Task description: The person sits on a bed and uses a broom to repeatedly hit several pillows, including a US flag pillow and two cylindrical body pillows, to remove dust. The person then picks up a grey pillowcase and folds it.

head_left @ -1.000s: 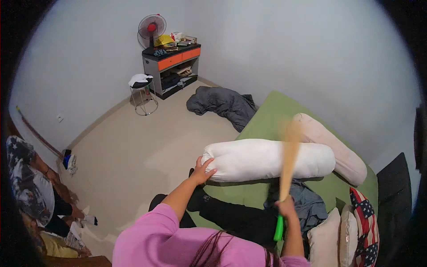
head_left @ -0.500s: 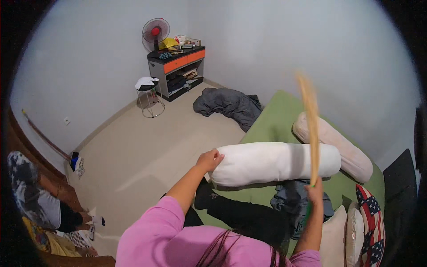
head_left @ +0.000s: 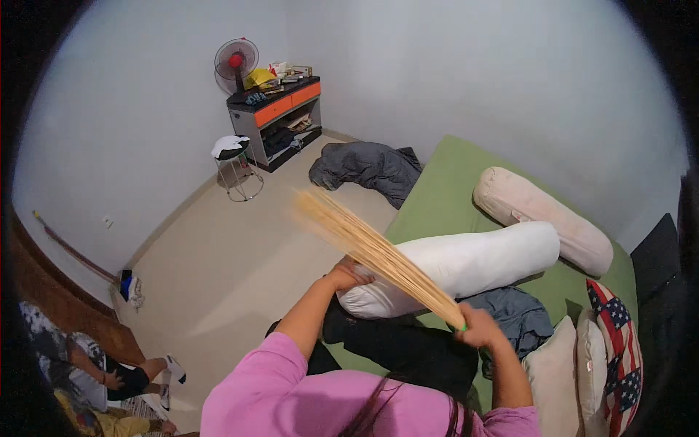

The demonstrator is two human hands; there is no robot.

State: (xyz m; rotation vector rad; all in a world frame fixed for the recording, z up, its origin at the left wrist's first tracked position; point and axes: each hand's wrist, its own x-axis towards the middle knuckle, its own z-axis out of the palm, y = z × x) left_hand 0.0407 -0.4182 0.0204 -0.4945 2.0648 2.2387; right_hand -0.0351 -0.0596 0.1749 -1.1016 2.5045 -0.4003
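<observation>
My right hand [head_left: 480,326] is closed around the bound end of a stick broom [head_left: 386,258], a bundle of thin tan sticks with a bit of green at the grip. The broom slants up and left across the near end of a white bolster [head_left: 488,255], its tips blurred. At that same end, my left hand [head_left: 348,277] grips the bolster, its fingers partly behind the sticks. The bolster lies tilted over my legs and the green-sheeted mattress [head_left: 448,175]. Crumpled grey-blue cloth [head_left: 517,317] lies beside my right hand.
A pinkish bolster [head_left: 539,215] and several pillows [head_left: 557,364] lie along the bed's right side. A dark grey blanket [head_left: 364,167] is heaped on the floor. Beyond are a stool [head_left: 237,167], a cabinet [head_left: 284,109] and a fan [head_left: 237,62]. People [head_left: 87,371] sit at lower left.
The broom has swung from upright on the right down to the left, over the bolster's near end. The bolster has tilted, its far end higher. My right hand has moved left.
</observation>
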